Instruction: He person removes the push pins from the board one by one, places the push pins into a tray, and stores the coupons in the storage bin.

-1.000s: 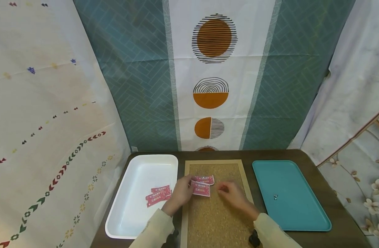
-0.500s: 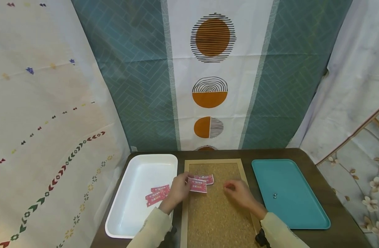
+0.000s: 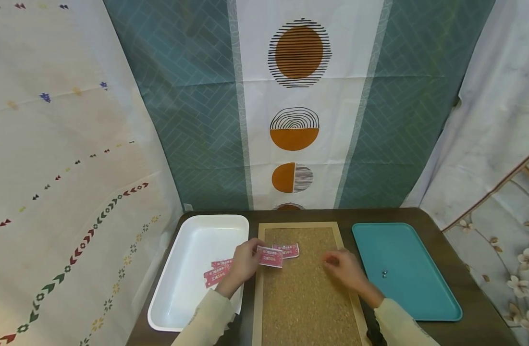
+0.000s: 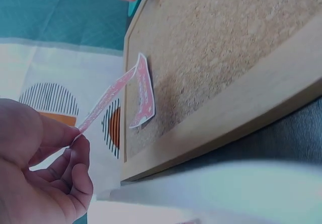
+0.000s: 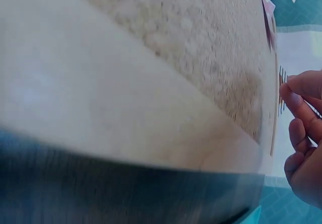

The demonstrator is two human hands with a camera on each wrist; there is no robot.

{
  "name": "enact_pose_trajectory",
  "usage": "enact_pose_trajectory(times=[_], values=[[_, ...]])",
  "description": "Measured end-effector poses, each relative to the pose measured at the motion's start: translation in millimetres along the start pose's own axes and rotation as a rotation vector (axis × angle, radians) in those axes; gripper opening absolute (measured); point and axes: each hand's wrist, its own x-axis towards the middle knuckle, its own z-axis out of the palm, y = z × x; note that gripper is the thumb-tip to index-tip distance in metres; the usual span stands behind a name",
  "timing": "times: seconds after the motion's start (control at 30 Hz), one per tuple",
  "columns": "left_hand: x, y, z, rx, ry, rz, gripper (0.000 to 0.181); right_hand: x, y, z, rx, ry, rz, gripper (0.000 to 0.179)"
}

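Observation:
My left hand point(image 3: 245, 259) pinches a pink paper coupon point(image 3: 270, 257) by its left edge, between thumb and fingers. The left wrist view shows this coupon almost edge-on, slanting up from the fingertips. Behind it, a second pink coupon point(image 3: 290, 250) lies near the top of the framed corkboard point(image 3: 307, 302), partly covered in the head view. My right hand point(image 3: 344, 269) hovers over the board's right side, its fingers curled and thumb against index finger. In the right wrist view I make out nothing between those fingertips point(image 5: 286, 90).
Left of the board stands a white tray point(image 3: 169, 310) with pink coupons point(image 3: 216, 276) inside, partly behind my left arm. A teal tray point(image 3: 420, 288) on the right holds small shiny metal pieces point(image 3: 384, 274). The dark table point(image 3: 480, 312) runs around them.
My left hand has drawn the held coupon left and slightly up, uncovering more of the coupon on the board. My right hand has moved right, away from the coupons.

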Motion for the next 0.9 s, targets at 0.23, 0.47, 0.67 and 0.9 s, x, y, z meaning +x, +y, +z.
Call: enact_pose_trajectory(times=[0.23,0.47,0.67,0.9], values=[[0.1,-2.2,-9.0,0.031,0.002,-0.030,0.019,-2.7,11.7,-6.7,-0.031,0.076,-0.072,0.015],[1.5,-7.0,-13.7,0.059,0.009,-0.027,0.018,-6.5,22.1,-14.5,-0.025,0.104,-0.060,0.016],[1.3,-12.8,-19.7,0.051,0.018,-0.053,0.016,-11.3,28.0,-23.0,-0.021,0.097,-0.039,0.015],[-4.3,-22.0,-26.6,0.007,0.029,-0.118,0.017,-17.7,38.8,-33.0,-0.011,0.093,0.007,0.011]])
